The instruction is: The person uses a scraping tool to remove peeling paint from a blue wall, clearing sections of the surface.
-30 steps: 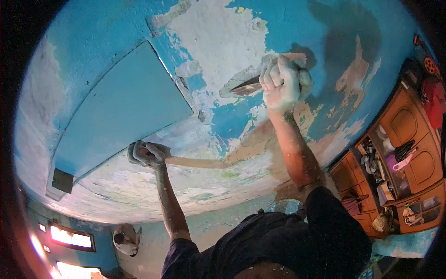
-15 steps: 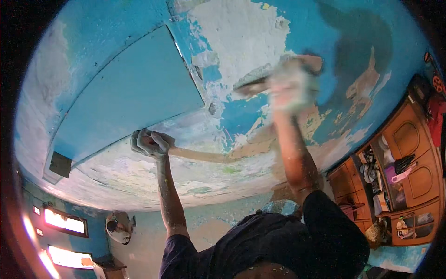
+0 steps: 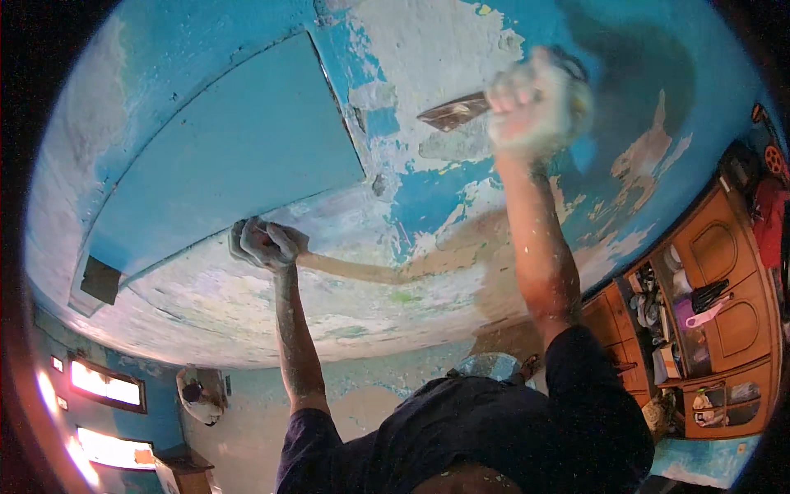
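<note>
My right hand (image 3: 535, 111), dusty white and slightly blurred, is wrapped round a scraper (image 3: 454, 114) whose flat blade points left. The blade lies over or close to a patch of bare grey plaster (image 3: 428, 49) on a surface of peeling blue paint (image 3: 650, 107). Whether its edge touches the surface I cannot tell. Lower and to the left, my left hand (image 3: 265, 244), coated in pale dust, rests against the surface with its fingers curled. It is by the near edge of a smooth blue panel (image 3: 239, 140) and shows nothing in its grasp.
A wooden cabinet (image 3: 732, 321) with filled open shelves stands at the right. Bright windows (image 3: 107, 383) are at the lower left, near a pale rounded object (image 3: 202, 395) on the wall. A dark square opening or patch (image 3: 100, 281) sits near the panel's left corner.
My right hand has moved slightly up and right with the scraper, and the blade now shows more sharply. My left hand stays by the panel's edge. The view has shifted slightly.
</note>
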`<state>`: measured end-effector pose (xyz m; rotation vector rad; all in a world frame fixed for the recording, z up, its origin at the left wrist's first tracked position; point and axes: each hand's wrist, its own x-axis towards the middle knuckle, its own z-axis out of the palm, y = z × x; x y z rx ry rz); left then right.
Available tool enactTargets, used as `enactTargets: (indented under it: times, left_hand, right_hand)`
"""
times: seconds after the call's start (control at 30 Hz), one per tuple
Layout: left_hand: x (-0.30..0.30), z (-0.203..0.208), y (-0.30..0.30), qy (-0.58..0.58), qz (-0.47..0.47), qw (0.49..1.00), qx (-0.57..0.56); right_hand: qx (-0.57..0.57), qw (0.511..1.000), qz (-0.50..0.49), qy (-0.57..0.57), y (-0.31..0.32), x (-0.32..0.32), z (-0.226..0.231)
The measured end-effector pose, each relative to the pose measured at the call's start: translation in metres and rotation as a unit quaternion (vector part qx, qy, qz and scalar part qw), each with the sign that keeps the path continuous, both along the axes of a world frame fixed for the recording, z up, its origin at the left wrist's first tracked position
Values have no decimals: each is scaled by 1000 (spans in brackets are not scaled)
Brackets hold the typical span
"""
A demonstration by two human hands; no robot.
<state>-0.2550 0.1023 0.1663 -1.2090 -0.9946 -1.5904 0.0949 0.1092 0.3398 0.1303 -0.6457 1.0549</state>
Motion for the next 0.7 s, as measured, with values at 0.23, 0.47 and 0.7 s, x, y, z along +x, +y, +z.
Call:
enactTargets:
  times: [0.23,0.47,0.7]
  left_hand:
    - [0,1,-6,9,32,999,-10]
    - [0,7,-10,27,38,999,-2]
    - [-5,-12,-16,39,88,995,-42]
  right_hand:
    - [-39,978,-116,-168,-8,-25,12]
    - [183,924,-282,-182,-18,-31,33]
    - [108,919,-246,-287,-27,-26,8]
